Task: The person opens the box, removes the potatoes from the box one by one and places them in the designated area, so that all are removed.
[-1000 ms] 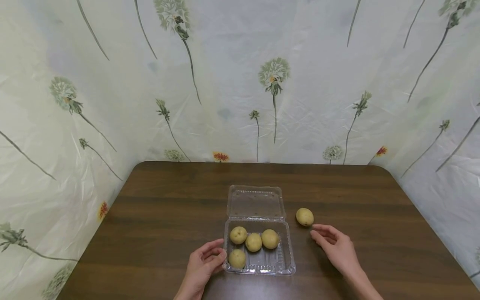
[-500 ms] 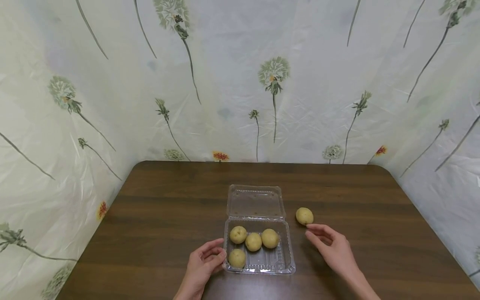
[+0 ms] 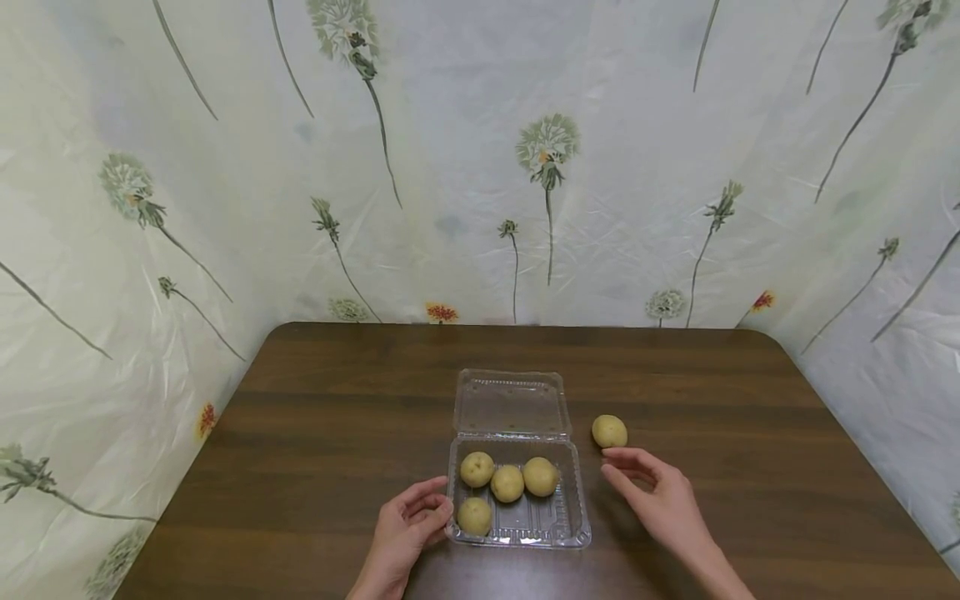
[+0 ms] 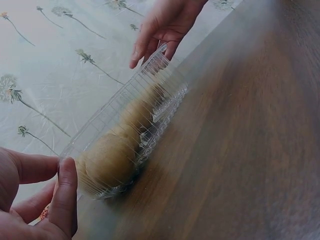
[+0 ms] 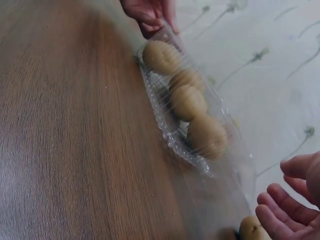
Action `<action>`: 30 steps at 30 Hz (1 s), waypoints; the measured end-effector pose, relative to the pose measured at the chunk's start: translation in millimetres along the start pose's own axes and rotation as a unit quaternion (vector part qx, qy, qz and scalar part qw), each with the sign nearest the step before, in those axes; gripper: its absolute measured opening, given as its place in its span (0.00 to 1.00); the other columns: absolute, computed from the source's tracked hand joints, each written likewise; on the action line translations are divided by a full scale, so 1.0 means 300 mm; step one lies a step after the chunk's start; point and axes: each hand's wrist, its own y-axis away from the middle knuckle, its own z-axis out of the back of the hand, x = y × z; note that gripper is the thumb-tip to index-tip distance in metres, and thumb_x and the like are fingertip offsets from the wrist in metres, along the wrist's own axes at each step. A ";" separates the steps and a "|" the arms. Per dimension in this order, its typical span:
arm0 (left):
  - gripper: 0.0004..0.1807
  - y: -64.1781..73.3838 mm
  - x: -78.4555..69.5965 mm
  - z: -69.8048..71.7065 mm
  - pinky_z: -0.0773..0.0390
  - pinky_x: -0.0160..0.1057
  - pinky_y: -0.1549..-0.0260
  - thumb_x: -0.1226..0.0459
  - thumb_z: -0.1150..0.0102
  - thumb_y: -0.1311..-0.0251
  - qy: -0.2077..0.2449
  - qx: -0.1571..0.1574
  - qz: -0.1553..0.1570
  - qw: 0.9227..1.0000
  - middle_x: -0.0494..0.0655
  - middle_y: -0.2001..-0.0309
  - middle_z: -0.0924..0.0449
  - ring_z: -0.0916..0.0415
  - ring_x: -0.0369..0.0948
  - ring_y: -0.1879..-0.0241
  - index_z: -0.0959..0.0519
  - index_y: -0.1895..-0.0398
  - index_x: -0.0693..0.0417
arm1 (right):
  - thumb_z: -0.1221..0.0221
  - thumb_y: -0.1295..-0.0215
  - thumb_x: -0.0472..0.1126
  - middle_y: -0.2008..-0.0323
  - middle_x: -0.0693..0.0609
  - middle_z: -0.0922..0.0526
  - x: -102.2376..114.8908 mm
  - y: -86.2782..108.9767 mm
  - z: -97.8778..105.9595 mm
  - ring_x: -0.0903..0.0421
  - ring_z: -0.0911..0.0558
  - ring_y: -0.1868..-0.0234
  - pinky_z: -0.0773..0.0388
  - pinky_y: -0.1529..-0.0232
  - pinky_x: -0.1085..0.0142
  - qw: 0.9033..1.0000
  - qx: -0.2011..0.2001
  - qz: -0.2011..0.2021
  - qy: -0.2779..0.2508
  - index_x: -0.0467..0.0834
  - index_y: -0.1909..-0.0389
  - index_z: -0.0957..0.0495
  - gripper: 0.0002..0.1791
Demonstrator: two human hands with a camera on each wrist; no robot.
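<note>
A clear plastic clamshell container (image 3: 517, 533) lies on the table with its lid (image 3: 512, 405) folded back. Several potatoes (image 3: 507, 484) sit inside, mostly along the back and left. At its left wall, my left hand (image 3: 408, 527) pinches the rim between thumb and fingers, which the left wrist view (image 4: 42, 192) shows up close. My right hand (image 3: 660, 496) hovers right of the container, fingers loosely bent and holding nothing. Just beyond those fingertips rests a loose potato (image 3: 609, 432), partly covered by the right fingers in the right wrist view.
The dark wooden table (image 3: 337, 400) stretches out on both sides of the container. Behind it and along the sides hangs a pale sheet (image 3: 450, 167) printed with dandelions.
My right hand has drifted a little to the left, towards the container. The left hand, the container and the potatoes have stayed put.
</note>
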 end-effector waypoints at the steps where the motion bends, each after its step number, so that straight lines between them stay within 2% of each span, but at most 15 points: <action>1: 0.25 0.000 -0.001 0.000 0.18 0.32 0.65 0.71 0.36 0.39 0.000 0.000 0.001 1.000 0.46 0.63 0.22 0.23 0.35 0.66 0.28 0.39 0.71 | 0.36 0.35 0.49 0.59 0.54 0.14 0.002 0.000 -0.002 0.63 0.18 0.56 0.22 0.55 0.71 1.000 0.000 0.005 -0.004 0.44 0.52 0.18 0.16; 7: 0.25 -0.001 -0.002 -0.001 0.18 0.33 0.66 0.71 0.36 0.39 -0.001 -0.001 0.003 1.000 0.46 0.63 0.22 0.23 0.35 0.66 0.28 0.39 0.70 | 0.34 0.36 0.44 0.58 0.52 0.14 0.010 -0.003 -0.017 0.64 0.18 0.56 0.21 0.55 0.71 0.999 0.001 0.032 -0.033 0.41 0.53 0.17 0.15; 14: 0.25 0.001 -0.002 0.001 0.18 0.32 0.66 0.71 0.36 0.39 0.001 0.001 0.002 1.000 0.46 0.63 0.22 0.24 0.35 0.66 0.28 0.39 0.70 | 0.32 0.39 0.40 0.59 0.54 0.15 0.026 -0.001 -0.032 0.62 0.17 0.56 0.18 0.58 0.67 0.996 0.003 0.079 -0.038 0.41 0.53 0.17 0.14; 22: 0.25 0.001 -0.003 -0.001 0.19 0.32 0.66 0.71 0.37 0.39 0.002 0.000 0.005 1.000 0.46 0.63 0.22 0.23 0.35 0.66 0.28 0.39 0.70 | 0.31 0.42 0.35 0.59 0.51 0.14 0.053 -0.008 -0.060 0.58 0.16 0.58 0.18 0.58 0.64 0.988 0.018 0.144 -0.057 0.40 0.55 0.16 0.14; 30: 0.25 0.001 -0.002 0.000 0.18 0.33 0.66 0.70 0.36 0.39 0.004 -0.002 0.008 1.000 0.46 0.63 0.22 0.23 0.35 0.66 0.28 0.39 0.69 | 0.31 0.43 0.32 0.59 0.49 0.15 0.066 -0.012 -0.089 0.52 0.15 0.59 0.18 0.59 0.65 0.978 0.050 0.192 -0.071 0.44 0.55 0.16 0.15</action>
